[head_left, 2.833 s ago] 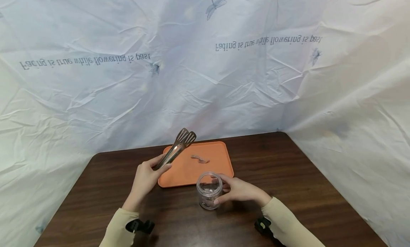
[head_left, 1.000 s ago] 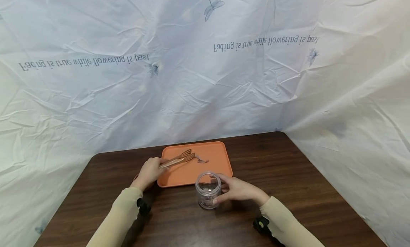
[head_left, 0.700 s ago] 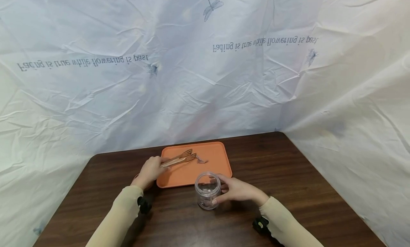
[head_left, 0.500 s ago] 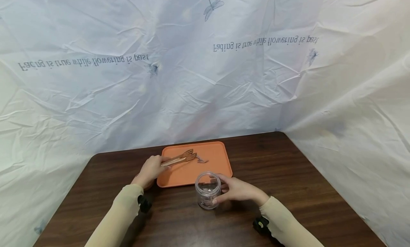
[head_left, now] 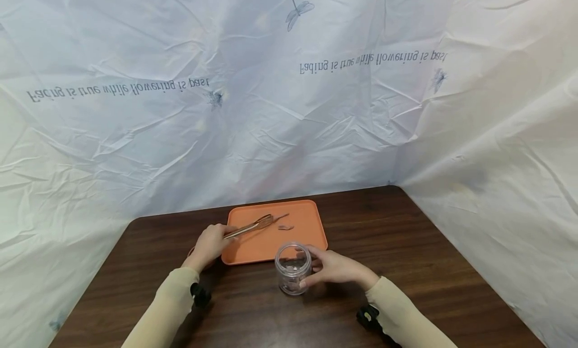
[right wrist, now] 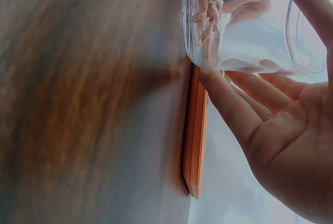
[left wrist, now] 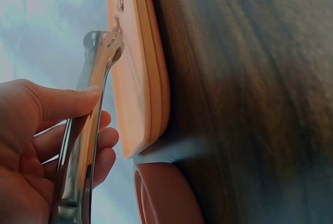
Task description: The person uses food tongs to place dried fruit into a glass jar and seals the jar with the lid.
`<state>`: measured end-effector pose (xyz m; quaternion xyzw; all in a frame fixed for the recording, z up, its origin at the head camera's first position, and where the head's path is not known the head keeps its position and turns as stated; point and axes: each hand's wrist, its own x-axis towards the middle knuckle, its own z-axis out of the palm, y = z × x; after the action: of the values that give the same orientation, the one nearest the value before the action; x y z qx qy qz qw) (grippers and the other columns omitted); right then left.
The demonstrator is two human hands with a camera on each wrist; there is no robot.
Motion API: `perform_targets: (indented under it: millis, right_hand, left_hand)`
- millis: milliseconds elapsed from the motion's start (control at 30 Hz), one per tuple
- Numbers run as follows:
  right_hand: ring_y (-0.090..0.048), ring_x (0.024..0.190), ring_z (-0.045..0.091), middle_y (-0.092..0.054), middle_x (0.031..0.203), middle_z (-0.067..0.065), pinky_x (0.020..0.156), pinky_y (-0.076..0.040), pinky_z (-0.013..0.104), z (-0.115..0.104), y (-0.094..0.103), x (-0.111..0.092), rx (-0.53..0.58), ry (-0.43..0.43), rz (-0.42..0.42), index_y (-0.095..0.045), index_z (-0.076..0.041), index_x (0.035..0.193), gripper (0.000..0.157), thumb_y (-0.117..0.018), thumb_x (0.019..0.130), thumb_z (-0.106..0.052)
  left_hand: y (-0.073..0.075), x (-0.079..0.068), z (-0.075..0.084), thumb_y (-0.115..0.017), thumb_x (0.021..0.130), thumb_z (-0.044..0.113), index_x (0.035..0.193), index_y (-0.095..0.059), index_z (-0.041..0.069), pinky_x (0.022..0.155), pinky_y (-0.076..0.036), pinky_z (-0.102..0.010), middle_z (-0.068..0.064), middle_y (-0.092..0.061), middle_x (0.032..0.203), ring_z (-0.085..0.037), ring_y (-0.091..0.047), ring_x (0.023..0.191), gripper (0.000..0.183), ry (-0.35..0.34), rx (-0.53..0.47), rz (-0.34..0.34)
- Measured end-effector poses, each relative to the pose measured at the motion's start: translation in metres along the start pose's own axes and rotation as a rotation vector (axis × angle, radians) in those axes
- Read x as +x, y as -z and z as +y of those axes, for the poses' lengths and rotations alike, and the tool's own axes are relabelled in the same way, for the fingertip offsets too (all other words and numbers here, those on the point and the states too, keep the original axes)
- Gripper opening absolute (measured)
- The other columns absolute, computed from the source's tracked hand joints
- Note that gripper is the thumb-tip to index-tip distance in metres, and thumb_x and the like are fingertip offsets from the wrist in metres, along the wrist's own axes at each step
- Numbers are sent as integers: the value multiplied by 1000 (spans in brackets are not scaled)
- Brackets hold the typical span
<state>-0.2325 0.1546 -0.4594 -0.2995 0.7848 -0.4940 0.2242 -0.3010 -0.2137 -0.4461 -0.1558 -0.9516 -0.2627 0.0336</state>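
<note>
Slotted metal tongs [head_left: 247,228], pinched in left hand [head_left: 208,245], thumb opposite fingers, stretch ahead over orange tray [head_left: 259,252]. One reddish strip [head_left: 282,216] at tips, I can't tell if clamped; second strip [head_left: 286,227] on tray. Clear jar [head_left: 291,280], similar pieces [right wrist: 208,13] inside, stands left of right hand [head_left: 336,268], thumb and fingers partway round it.

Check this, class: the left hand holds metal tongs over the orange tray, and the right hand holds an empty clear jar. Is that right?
The jar is not empty: the right wrist view shows several brownish pieces at its bottom. The rest is right.
</note>
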Motion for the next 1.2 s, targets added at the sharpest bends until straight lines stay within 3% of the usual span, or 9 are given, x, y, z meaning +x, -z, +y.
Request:
perform_targets:
  millis: [267,533,700,967,1200]
  right_hand:
    - [-51,134,34,-44,151,16,105,-45,36,-2,0,0,-2,-16,3,-25,-14,160,91,-80,89,-32]
    - [-51,134,34,-44,152,15,105,-45,37,-1,1,0,-5,-19,9,-25,-16,161,92,-80,89,-31]
    - [-51,134,33,-46,150,15,104,-46,36,-1,-1,0,-5,-38,14,-25,-17,161,92,-81,88,-31]
    - [-51,134,34,-47,149,14,104,-46,36,-3,-1,1,-7,-37,16,-26,-17,161,92,-81,88,-30]
    - [-51,134,33,-49,147,13,103,-46,36,-3,-2,0,-7,-48,20,-26,-16,160,92,-81,88,-31]
  left_hand:
    - [0,-3,1,-75,91,13,125,-73,7,53,-36,-31,-3,-70,82,-15,-45,55,34,-1,-7,-12]
    - [-6,7,6,-77,91,17,129,-70,5,52,-35,-31,-3,-66,73,-14,-43,53,41,-7,-4,-7]
    - [-13,11,10,-78,90,16,128,-71,6,54,-38,-32,-3,-70,83,-15,-49,56,39,14,-18,-11]
    - [-16,8,11,-75,92,13,124,-73,7,51,-34,-32,-4,-67,75,-15,-42,53,33,18,-48,30]
    - [-18,2,8,-75,93,15,123,-74,7,48,-26,-29,-1,-54,60,-13,-31,49,31,33,-58,50]
